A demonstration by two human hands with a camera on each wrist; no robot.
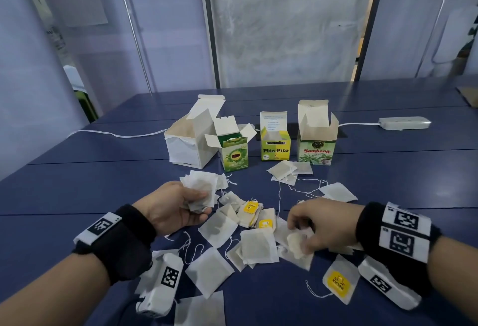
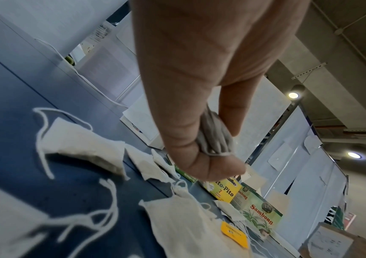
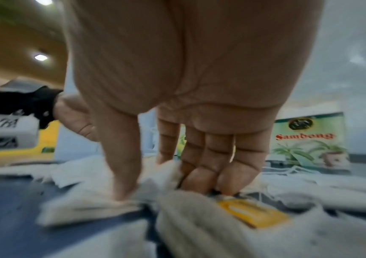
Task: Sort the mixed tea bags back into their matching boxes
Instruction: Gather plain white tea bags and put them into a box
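Four opened boxes stand in a row: a plain white box, a green tea box, a yellow Pito-Pito box and a Sambong box. Loose white tea bags, some with yellow tags, lie scattered in front of them. My left hand grips a bunch of tea bags above the table; the left wrist view shows the bunch pinched between thumb and fingers. My right hand reaches down into the pile, its fingers and thumb closing on a tea bag.
The blue table carries a white power strip at the back right and a white cable at the back left. Another tea bag with a yellow label lies near my right wrist. Translucent panels stand behind the table.
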